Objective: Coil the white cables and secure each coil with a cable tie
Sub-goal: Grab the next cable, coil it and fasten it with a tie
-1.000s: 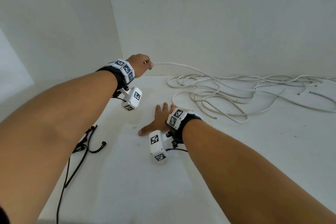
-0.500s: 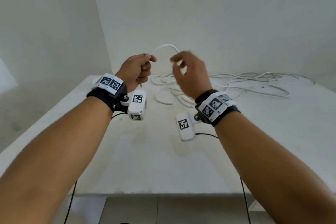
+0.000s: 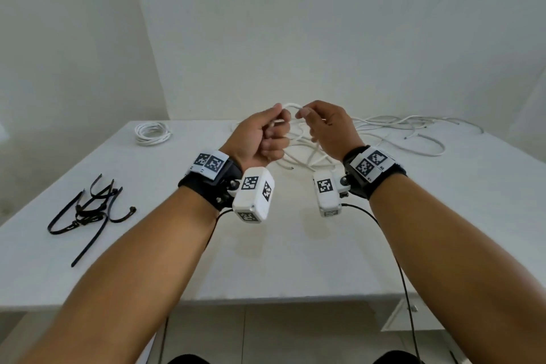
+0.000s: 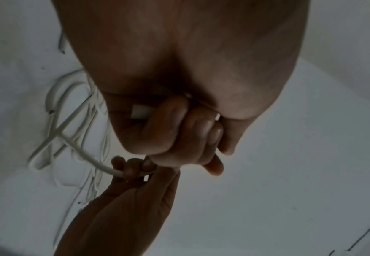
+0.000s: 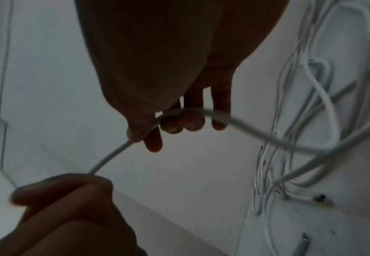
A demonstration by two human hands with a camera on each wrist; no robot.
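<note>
Both hands are raised above the white table [image 3: 295,260], close together. My left hand [image 3: 263,134] grips the end of a white cable [image 3: 291,105] in a fist; that end shows in the left wrist view as the cable end [image 4: 139,112]. My right hand [image 3: 320,124] pinches the same cable [image 5: 111,156] between thumb and fingers a short way along. The cable arches between the hands and trails down to a loose tangle of white cables [image 3: 393,133] at the back right. A finished white coil [image 3: 153,133] lies at the back left.
Several black cable ties [image 3: 88,210] lie in a pile at the table's left. White walls close the back and left sides. The table's front edge [image 3: 266,301] runs below my forearms. Thin black leads hang from the wrist cameras.
Both hands have risen off the table and come together. The right hand, flat on the table a second ago, now pinches the cable that the left hand pulled up and toward me.
</note>
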